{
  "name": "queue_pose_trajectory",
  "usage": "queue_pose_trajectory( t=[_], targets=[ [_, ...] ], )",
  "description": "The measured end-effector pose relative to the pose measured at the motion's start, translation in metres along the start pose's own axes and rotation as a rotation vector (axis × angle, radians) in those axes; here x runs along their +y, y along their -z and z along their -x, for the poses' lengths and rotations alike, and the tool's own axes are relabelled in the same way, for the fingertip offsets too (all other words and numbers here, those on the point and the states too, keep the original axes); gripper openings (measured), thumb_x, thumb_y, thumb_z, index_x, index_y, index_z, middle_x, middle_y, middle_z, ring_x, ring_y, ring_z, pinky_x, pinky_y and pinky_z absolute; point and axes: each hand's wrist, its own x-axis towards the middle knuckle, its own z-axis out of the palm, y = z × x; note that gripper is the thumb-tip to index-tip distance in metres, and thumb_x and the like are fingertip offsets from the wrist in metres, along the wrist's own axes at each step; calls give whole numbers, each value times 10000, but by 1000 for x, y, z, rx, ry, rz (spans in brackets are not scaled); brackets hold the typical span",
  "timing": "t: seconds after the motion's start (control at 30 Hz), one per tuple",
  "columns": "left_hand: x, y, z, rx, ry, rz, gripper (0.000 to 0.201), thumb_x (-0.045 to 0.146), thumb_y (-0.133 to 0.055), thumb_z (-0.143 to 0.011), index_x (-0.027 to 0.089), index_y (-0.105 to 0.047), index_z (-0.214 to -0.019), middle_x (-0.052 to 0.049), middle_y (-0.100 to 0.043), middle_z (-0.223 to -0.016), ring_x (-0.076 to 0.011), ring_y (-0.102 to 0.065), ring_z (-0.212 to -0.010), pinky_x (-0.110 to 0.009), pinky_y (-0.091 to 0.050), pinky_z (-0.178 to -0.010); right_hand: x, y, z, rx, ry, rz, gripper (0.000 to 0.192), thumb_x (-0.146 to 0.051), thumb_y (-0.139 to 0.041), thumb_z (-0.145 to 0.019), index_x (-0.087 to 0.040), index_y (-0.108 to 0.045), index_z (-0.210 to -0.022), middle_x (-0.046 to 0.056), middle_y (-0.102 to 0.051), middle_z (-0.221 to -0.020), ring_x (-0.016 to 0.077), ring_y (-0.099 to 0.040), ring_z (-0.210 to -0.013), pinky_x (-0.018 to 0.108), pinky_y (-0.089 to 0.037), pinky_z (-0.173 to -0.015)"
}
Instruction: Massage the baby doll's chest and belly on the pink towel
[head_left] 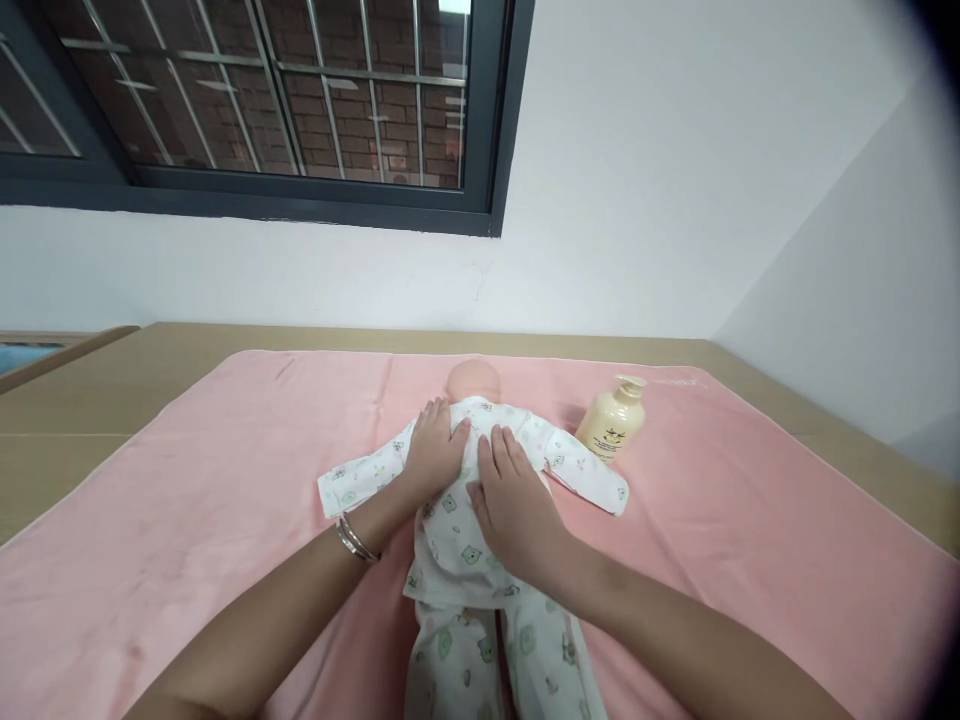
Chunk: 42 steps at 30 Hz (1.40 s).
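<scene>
A baby doll (473, 380) lies stretched out with its bald head toward the wall and no face showing. It wears a white printed top (457, 545) and matching trousers (457, 650), sleeves spread to both sides. My left hand (436, 448) rests flat on the upper part of the top, near the left shoulder, with a silver bangle (355, 538) at the wrist. Slightly lower and to the right, my right hand (517, 500) lies flat on the top too, fingers extended toward the head. Neither hand grasps anything.
Beneath the doll is a pink blanket (210, 520) over a wooden surface (97, 400). A cream pump bottle (613, 418) leans beyond the right sleeve. Behind stand a white wall (600, 250) and a dark-framed, barred window (300, 180).
</scene>
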Motion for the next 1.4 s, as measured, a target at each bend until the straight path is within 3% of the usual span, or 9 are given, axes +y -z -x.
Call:
queue_pose_trajectory(
  t=[0.1, 0.3, 0.4, 0.53, 0.77, 0.87, 1.07, 1.23, 1.4],
  targets=[
    [4, -2, 8, 49, -46, -44, 571, 370, -316, -935, 10, -386, -1374, -245, -377, -1465, -334, -279, -1405, -529, -260, -1131, 2, 4, -3, -17, 32, -32, 603, -400, -260, -981, -40, -288, -1463, 175, -213, -1549, 304, -101, -1446, 493, -222, -1159],
    [36, 8, 58, 60, -326, -186, 495, 240, -319, -909, 66, -431, -1359, -203, -432, -1445, -327, -296, -1401, -537, -276, -1122, 58, 9, -53, -83, 63, -159, 650, -492, -162, -991, -80, -226, -1489, 159, -209, -1548, 246, -139, -1446, 490, -171, -1161],
    [45, 14, 71, 23, -381, -240, 509, 226, -349, -882, 48, -443, -1349, -218, -448, -1428, -338, -319, -1388, -518, -284, -1120, 70, 5, -65, -75, -5, -156, 654, -499, -145, -989, -82, -248, -1482, 157, -232, -1541, 243, -148, -1444, 491, -146, -1162],
    [36, 18, 53, -29, -310, -248, 516, 233, -306, -899, 40, -420, -1364, -221, -407, -1456, -343, -320, -1387, -552, -267, -1112, 50, 2, -48, 3, -113, -51, 595, -383, -204, -988, -16, -324, -1441, 199, -315, -1504, 273, -228, -1423, 470, -191, -1154],
    [4, 17, -2, -136, 56, -173, 569, 385, -293, -939, 38, -412, -1374, -229, -393, -1459, -346, -293, -1398, -562, -213, -1125, -3, 11, 3, 18, 49, 71, 536, -253, -324, -933, -13, -396, -1407, 211, -364, -1476, 322, -287, -1394, 485, -243, -1148],
    [8, 14, 6, -79, -2, -198, 553, 347, -280, -943, 20, -414, -1368, -231, -409, -1449, -347, -300, -1394, -559, -200, -1132, 1, 11, -4, 29, 60, -7, 532, -297, -270, -970, -24, -399, -1408, 193, -349, -1489, 296, -263, -1408, 469, -240, -1156],
    [27, 11, 37, 54, -230, -129, 471, 235, -307, -921, 56, -476, -1322, -203, -464, -1421, -305, -359, -1372, -518, -265, -1131, 45, 0, -46, 13, -19, -201, 607, -430, -217, -995, -48, -299, -1460, 163, -245, -1541, 247, -167, -1441, 448, -195, -1170],
    [20, 6, 28, 38, -135, 115, 461, 284, -321, -936, 113, -483, -1333, -141, -437, -1457, -250, -349, -1383, -472, -280, -1154, 48, -4, -45, 49, -63, -168, 638, -445, -227, -990, -34, -242, -1477, 174, -197, -1553, 252, -125, -1448, 437, -165, -1173],
    [9, -3, 27, 98, -117, 177, 464, 269, -359, -924, 104, -471, -1342, -151, -423, -1464, -256, -305, -1405, -502, -220, -1174, 30, 0, -30, 65, -124, 0, 592, -383, -250, -988, -11, -324, -1443, 208, -336, -1493, 286, -264, -1408, 419, -246, -1142]
  ],
)
